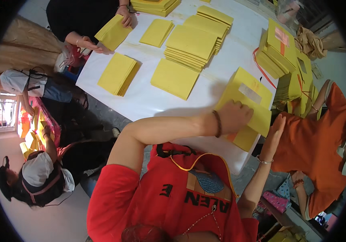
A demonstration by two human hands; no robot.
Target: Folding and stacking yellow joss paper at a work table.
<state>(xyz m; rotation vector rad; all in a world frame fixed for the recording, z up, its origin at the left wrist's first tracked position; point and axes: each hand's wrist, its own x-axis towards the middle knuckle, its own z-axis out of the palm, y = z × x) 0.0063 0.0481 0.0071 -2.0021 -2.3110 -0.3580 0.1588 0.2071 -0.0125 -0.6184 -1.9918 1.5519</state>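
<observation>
Near the table's right corner, my left hand point(234, 117) rests on a yellow paper bundle point(243, 82) with its fingers bent over it. A pale label lies across the upper sheets, and the palm side of this hand is hidden. Yellow sheets point(244, 138) with an orange patch show beneath my left wrist. Just beyond the bundle's right edge, my right hand point(275, 131) stands on edge with straight fingers and grips nothing. Left of the bundle lies a flat yellow stack point(176, 78), with a taller, fanned yellow pile point(193, 42) behind it.
Across the white table point(140, 103), a person in black holds a yellow stack point(114, 32). Smaller yellow stacks point(118, 74) lie nearby. Tied yellow bundles point(277, 48) with red string crowd the right edge. A person in orange point(314, 149) is close on my right.
</observation>
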